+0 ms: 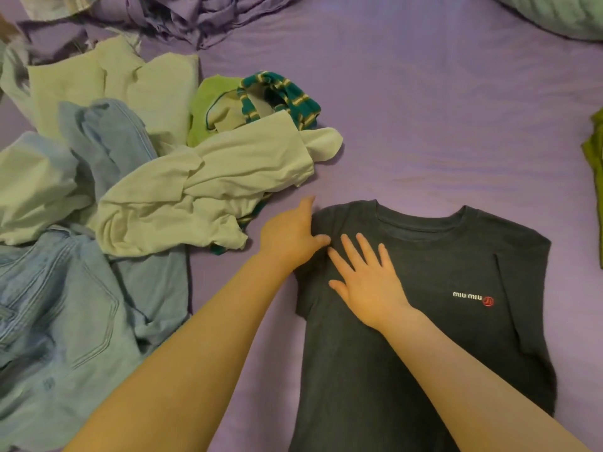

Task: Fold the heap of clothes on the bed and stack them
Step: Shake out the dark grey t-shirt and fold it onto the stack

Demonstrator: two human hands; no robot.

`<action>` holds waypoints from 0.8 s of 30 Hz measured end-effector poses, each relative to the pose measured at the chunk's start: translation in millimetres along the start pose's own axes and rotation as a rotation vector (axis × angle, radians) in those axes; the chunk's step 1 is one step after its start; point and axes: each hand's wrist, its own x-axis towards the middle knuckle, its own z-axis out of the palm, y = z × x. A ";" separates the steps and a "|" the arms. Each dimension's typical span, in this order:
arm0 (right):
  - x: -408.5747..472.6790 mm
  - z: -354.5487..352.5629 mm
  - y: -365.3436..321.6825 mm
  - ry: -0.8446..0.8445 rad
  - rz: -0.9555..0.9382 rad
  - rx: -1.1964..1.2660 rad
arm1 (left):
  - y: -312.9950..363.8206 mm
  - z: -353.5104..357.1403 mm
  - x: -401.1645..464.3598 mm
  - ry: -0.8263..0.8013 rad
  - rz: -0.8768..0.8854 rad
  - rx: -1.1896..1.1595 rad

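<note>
Dark tee point(424, 337) lies lengthwise, collar pointing away from me; my right hand point(368, 282) presses it flat, fingers spread, left hand point(290, 236) pinching its sleeve.

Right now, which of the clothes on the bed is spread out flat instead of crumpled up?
The dark T-shirt with the small logo, lying flat under both hands. The pale tops and blue jeans to its left are still crumpled in the heap.
</note>
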 end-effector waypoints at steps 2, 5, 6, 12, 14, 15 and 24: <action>-0.7 -7.4 -2.6 -0.002 0.044 0.016 | -4.1 -6.7 1.4 -0.128 -0.048 0.116; -3.0 -9.9 -2.1 -0.054 0.046 0.045 | -8.3 -12.3 -2.0 -0.159 -0.050 0.164; -4.3 -10.8 -1.7 -0.066 0.055 0.058 | -8.3 -13.8 -3.3 -0.169 -0.049 0.055; -7.7 -16.6 -3.8 -0.096 0.129 0.117 | 1.0 -19.4 -7.9 -0.101 0.093 -0.296; -10.8 -16.2 -6.2 -0.085 0.144 0.165 | 0.9 -17.2 -8.4 -0.040 0.109 -0.150; -13.0 -14.6 -7.6 -0.086 0.144 0.184 | 0.1 -17.2 -8.4 -0.014 0.079 -0.089; -14.6 -6.6 -16.6 -0.066 0.145 0.159 | -14.8 -22.7 -13.2 -0.384 -0.217 -0.537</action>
